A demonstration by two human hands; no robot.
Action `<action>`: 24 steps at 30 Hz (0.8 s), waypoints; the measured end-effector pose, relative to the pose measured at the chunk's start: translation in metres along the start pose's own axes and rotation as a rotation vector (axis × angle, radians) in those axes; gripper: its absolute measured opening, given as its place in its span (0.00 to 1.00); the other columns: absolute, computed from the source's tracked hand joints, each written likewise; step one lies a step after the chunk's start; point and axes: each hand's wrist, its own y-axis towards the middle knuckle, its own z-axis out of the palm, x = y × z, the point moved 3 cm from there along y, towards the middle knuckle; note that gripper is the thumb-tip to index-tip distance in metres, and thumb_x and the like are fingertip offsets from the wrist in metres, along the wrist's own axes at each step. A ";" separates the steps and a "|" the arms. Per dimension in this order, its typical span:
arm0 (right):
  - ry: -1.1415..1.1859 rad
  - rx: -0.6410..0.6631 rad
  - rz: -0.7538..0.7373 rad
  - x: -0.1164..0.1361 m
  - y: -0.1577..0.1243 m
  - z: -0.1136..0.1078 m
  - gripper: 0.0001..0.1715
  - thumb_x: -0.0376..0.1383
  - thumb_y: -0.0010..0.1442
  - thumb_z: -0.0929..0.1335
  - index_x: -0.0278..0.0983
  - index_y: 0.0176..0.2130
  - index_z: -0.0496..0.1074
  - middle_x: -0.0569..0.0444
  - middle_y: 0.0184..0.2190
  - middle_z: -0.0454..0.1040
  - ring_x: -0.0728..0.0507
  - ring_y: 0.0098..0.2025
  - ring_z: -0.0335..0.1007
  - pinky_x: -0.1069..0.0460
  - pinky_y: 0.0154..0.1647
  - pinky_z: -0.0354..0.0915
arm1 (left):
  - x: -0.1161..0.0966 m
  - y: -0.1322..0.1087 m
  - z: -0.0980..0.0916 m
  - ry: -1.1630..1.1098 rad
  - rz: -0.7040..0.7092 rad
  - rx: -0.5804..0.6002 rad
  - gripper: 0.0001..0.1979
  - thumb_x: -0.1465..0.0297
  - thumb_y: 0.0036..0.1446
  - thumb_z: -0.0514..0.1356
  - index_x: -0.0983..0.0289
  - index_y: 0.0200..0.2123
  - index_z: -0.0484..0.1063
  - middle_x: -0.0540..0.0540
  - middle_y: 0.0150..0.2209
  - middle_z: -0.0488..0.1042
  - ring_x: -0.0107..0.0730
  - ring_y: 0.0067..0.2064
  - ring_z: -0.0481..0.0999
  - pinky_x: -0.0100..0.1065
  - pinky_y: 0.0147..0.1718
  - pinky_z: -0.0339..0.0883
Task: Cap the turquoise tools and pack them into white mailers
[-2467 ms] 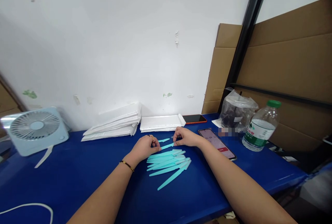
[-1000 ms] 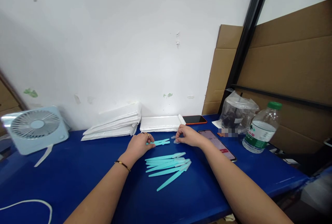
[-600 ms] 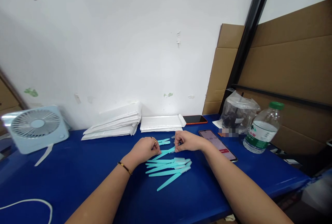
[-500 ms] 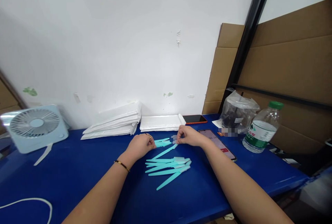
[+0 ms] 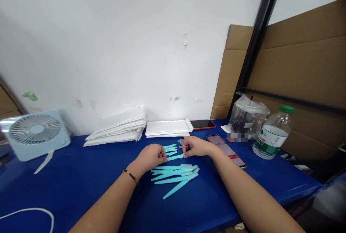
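Left hand (image 5: 152,158) is pinching the left end of one slim turquoise tool (image 5: 175,157), fingertips pressed together; right hand (image 5: 196,146) is pinching the right end, thumb and finger closing on it, exact contact partly hidden. Tool is lying roughly level between both hands, just above or on the blue table (image 5: 94,182), can't tell which. Near pile (image 5: 173,173) of similar tools is fanning out on the person's side, pale ends pointing right; far group (image 5: 171,148) is sitting just beyond the held one, small clear pieces (image 5: 180,142) lying by the right hand. Doing this well is probably calling for a firm left pinch, right fingers staying on the very end, any pull running straight along the tool, not twisting. Thin end is possibly hiding an edge, so fingertips are needing care.
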 end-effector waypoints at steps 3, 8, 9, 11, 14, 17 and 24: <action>0.032 0.012 0.017 -0.003 -0.001 -0.003 0.11 0.40 0.45 0.72 0.35 0.28 0.76 0.54 0.29 0.70 0.49 0.29 0.63 0.57 0.26 0.56 | 0.011 0.000 -0.006 0.058 0.003 -0.029 0.06 0.65 0.47 0.59 0.59 0.25 0.74 0.48 0.26 0.75 0.28 0.27 0.70 0.28 0.25 0.53; 0.045 -0.148 0.162 -0.014 -0.006 -0.017 0.11 0.39 0.43 0.72 0.34 0.28 0.76 0.53 0.29 0.72 0.47 0.32 0.66 0.56 0.29 0.58 | 0.025 -0.004 -0.021 0.074 -0.082 -0.148 0.06 0.66 0.47 0.59 0.59 0.28 0.74 0.49 0.29 0.75 0.29 0.31 0.71 0.28 0.27 0.55; 0.043 -0.163 0.165 -0.013 -0.007 -0.018 0.12 0.39 0.44 0.72 0.34 0.29 0.76 0.53 0.29 0.72 0.47 0.32 0.66 0.56 0.29 0.58 | 0.024 -0.005 -0.023 0.047 -0.084 -0.161 0.07 0.65 0.47 0.59 0.59 0.30 0.74 0.49 0.30 0.75 0.29 0.31 0.71 0.28 0.28 0.56; 0.046 -0.149 0.125 -0.008 -0.008 -0.020 0.12 0.40 0.45 0.71 0.34 0.30 0.76 0.53 0.30 0.73 0.47 0.32 0.66 0.56 0.30 0.58 | 0.017 -0.006 -0.021 -0.021 -0.035 -0.127 0.10 0.61 0.46 0.60 0.59 0.31 0.74 0.49 0.31 0.75 0.28 0.31 0.71 0.27 0.27 0.56; 0.041 -0.070 0.052 0.001 -0.009 -0.016 0.11 0.40 0.47 0.70 0.34 0.29 0.77 0.53 0.29 0.73 0.48 0.30 0.66 0.57 0.28 0.58 | 0.001 -0.009 -0.012 -0.122 0.070 0.067 0.14 0.58 0.45 0.60 0.60 0.31 0.75 0.49 0.29 0.74 0.27 0.28 0.70 0.26 0.24 0.56; 0.024 -0.008 0.029 0.004 -0.008 -0.012 0.12 0.40 0.47 0.71 0.34 0.29 0.77 0.53 0.28 0.73 0.49 0.28 0.66 0.57 0.26 0.57 | -0.009 -0.014 -0.004 -0.146 0.068 0.211 0.14 0.57 0.43 0.61 0.61 0.30 0.75 0.49 0.26 0.73 0.26 0.25 0.68 0.26 0.21 0.55; 0.120 0.081 0.025 0.003 -0.009 -0.010 0.21 0.49 0.48 0.69 0.34 0.31 0.77 0.54 0.26 0.74 0.49 0.26 0.63 0.57 0.25 0.55 | -0.005 -0.012 -0.003 -0.136 0.035 0.126 0.10 0.62 0.48 0.57 0.61 0.28 0.74 0.49 0.27 0.74 0.27 0.26 0.68 0.25 0.21 0.54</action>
